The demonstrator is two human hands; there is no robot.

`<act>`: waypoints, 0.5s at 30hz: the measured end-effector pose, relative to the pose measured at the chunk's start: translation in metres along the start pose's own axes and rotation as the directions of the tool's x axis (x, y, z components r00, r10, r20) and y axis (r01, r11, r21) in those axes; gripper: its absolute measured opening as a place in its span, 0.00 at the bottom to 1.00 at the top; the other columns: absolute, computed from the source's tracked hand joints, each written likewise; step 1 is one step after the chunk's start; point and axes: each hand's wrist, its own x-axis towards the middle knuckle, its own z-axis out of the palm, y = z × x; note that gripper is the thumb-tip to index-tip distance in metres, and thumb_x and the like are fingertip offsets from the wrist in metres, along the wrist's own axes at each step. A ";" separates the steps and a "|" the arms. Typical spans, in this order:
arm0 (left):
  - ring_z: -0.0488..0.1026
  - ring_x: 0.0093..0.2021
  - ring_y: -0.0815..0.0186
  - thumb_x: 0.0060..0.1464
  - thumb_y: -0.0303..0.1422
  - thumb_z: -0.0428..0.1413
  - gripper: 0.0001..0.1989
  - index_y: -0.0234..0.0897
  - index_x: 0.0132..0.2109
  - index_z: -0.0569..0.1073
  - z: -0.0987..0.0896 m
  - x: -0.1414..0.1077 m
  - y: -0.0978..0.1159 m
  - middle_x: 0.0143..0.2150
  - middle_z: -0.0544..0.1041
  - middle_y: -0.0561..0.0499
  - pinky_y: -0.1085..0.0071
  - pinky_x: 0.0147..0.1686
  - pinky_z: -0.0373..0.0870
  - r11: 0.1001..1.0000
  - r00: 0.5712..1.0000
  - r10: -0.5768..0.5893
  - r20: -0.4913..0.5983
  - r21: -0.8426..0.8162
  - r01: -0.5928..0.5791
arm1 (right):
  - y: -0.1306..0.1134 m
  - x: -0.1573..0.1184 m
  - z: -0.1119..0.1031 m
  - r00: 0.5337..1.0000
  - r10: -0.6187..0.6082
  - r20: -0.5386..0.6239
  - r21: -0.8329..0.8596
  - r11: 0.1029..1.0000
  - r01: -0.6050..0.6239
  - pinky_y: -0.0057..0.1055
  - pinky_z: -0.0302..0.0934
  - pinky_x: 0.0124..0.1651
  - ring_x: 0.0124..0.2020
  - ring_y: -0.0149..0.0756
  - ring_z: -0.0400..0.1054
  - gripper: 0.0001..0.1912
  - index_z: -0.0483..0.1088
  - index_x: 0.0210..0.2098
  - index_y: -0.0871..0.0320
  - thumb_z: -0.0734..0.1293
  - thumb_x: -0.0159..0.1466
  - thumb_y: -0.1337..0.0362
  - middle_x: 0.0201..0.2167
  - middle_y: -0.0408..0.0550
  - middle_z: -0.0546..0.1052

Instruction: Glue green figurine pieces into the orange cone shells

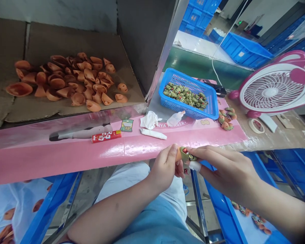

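My left hand (165, 166) and my right hand (226, 169) meet over the front edge of a pink board (66, 162). Pinched between their fingers is a small green figurine with red dots and an orange cone-shaped piece (185, 155). One finger of my right hand has a white wrap (195, 166). Beyond the hands lie a red-and-white tube (106, 136), a white tube (153, 134), crumpled tissue (150, 120) and a small plastic squeeze bottle (175, 118). A blue plastic basket (210, 101) holds many green figurines, and several more (226, 118) lie to its right.
Many orange cone-shaped pieces (76, 81) lie on cardboard (12, 108) at the left. A pink fan (271, 88) and a tape roll (256, 125) stand at the right. Blue crates (218, 189) with pieces sit below; a white power cord runs behind the basket.
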 end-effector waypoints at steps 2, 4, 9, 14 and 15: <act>0.65 0.14 0.72 0.54 0.49 0.41 0.23 0.34 0.25 0.63 0.000 0.000 0.001 0.14 0.64 0.56 0.78 0.15 0.61 1.000 1.000 0.006 -0.001 0.014 -0.006 | 0.000 -0.001 0.000 1.000 -0.008 -0.011 -0.026 1.000 0.008 0.21 0.60 0.28 0.29 0.27 0.68 0.14 0.62 0.44 0.60 0.61 0.57 0.71 0.32 0.45 0.73; 0.65 0.15 0.72 0.54 0.49 0.41 0.23 0.34 0.25 0.63 0.000 0.000 0.001 0.15 0.64 0.56 0.78 0.16 0.61 0.999 1.000 0.015 -0.006 0.029 -0.014 | -0.001 -0.001 0.000 1.000 -0.009 -0.018 -0.048 0.999 0.008 0.21 0.59 0.27 0.29 0.27 0.68 0.13 0.62 0.43 0.60 0.61 0.57 0.71 0.32 0.46 0.73; 0.65 0.15 0.73 0.55 0.48 0.40 0.23 0.34 0.25 0.62 0.000 -0.001 0.001 0.15 0.64 0.57 0.78 0.16 0.62 0.997 1.000 0.012 0.006 0.077 -0.012 | -0.003 0.000 -0.001 1.000 -0.025 -0.005 -0.051 0.998 0.025 0.21 0.59 0.26 0.27 0.27 0.67 0.11 0.63 0.42 0.61 0.60 0.58 0.71 0.30 0.46 0.72; 0.65 0.15 0.72 0.55 0.48 0.39 0.23 0.34 0.24 0.62 0.000 -0.002 0.001 0.15 0.63 0.56 0.78 0.17 0.62 0.996 1.000 0.013 0.014 0.091 -0.014 | -0.003 -0.001 0.001 1.000 -0.019 -0.005 -0.056 0.998 0.019 0.21 0.59 0.27 0.28 0.28 0.67 0.12 0.63 0.42 0.62 0.60 0.58 0.71 0.31 0.47 0.72; 0.65 0.15 0.72 0.56 0.47 0.39 0.23 0.34 0.24 0.62 0.000 -0.002 0.001 0.15 0.63 0.56 0.78 0.17 0.62 0.996 1.000 0.012 0.015 0.093 -0.013 | -0.002 -0.001 0.002 1.000 -0.018 -0.004 -0.051 0.999 0.017 0.21 0.59 0.28 0.29 0.28 0.67 0.12 0.63 0.43 0.62 0.61 0.58 0.72 0.32 0.47 0.72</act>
